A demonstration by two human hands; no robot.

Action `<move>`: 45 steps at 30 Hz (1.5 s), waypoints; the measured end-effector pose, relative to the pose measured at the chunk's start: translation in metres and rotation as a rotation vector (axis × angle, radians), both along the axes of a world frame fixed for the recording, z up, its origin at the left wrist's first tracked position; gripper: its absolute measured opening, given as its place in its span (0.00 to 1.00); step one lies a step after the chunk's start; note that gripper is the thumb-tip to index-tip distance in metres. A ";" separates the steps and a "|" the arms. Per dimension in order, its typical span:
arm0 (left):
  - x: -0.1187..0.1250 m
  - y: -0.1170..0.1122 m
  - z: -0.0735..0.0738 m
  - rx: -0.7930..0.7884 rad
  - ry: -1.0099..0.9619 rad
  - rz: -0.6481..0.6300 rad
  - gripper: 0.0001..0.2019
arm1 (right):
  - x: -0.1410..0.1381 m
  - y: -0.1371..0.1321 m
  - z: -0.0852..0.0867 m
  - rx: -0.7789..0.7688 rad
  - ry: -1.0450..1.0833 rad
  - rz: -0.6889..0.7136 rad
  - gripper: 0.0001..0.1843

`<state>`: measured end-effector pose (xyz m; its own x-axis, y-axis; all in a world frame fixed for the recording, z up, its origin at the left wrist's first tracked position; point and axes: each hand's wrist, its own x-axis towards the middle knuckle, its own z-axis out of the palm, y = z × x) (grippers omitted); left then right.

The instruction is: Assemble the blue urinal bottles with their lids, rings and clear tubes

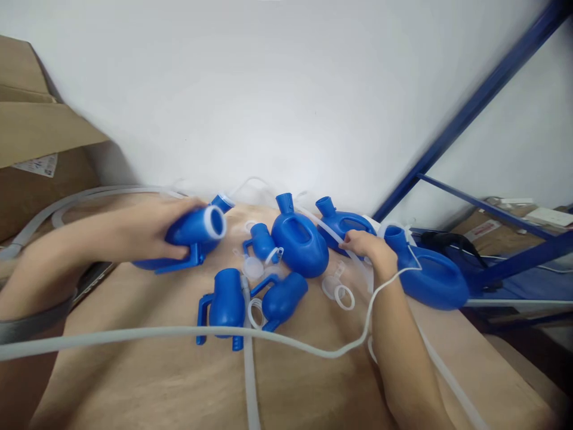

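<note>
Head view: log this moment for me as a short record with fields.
Left grip: closed around a blue container with a pale-rimmed mouth
Right grip: at a pale tube; whether it holds it is unclear
Between the grips: handled blue bottle on the wooden tabletop
Nearer the camera: two small blue jugs
Across the foreground: long pale hose
Background: white wall, blue metal frame on the right

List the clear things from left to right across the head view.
Cardboard box, left hand, blue bottle, right hand, far-right blue bottle. The cups and tubes overlap these or one another, so I leave them out.
</note>
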<state>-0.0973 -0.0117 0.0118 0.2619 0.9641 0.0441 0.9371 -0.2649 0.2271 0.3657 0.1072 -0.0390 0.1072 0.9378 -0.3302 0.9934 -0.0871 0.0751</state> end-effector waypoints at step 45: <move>0.030 0.006 0.015 0.214 -0.043 -0.075 0.46 | -0.185 -0.115 -0.035 0.022 0.405 0.795 0.14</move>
